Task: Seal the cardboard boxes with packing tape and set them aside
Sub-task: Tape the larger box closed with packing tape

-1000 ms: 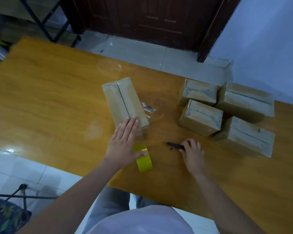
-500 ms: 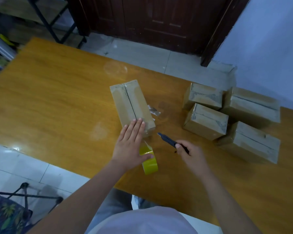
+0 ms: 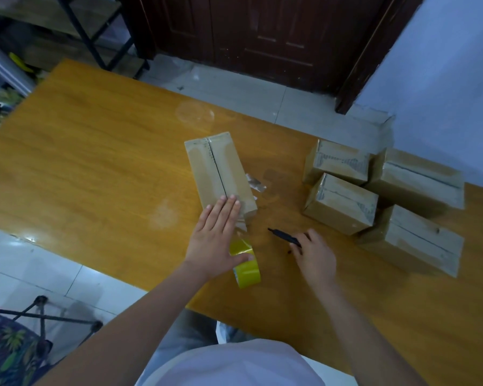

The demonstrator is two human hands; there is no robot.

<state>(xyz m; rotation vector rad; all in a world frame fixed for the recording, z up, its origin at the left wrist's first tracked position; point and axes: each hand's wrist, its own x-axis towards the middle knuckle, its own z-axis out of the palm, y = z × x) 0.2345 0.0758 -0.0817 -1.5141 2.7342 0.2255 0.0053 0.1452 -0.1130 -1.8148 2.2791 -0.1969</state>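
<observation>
A long cardboard box (image 3: pixel 219 171) lies mid-table with its top seam running away from me. My left hand (image 3: pixel 216 240) presses flat on the box's near end with straight fingers, and its thumb rests on a yellow tape roll (image 3: pixel 247 271). A clear strip of tape runs from the roll up to the box end. My right hand (image 3: pixel 315 254) grips a black cutter (image 3: pixel 283 235) just right of that strip, tip pointing left towards it. Several taped boxes (image 3: pixel 342 203) sit grouped at the table's right side.
A crumpled scrap of clear tape (image 3: pixel 255 183) lies against the box's right side. The wooden table (image 3: pixel 95 162) ends at a tiled floor; a dark door (image 3: pixel 262 37) stands beyond it. A metal rack (image 3: pixel 89 32) is at the far left, a stool (image 3: pixel 39 316) near left.
My right hand picked the cutter up off the table and now holds it pointed at the tape strip. My left hand stayed pressed on the box end and roll.
</observation>
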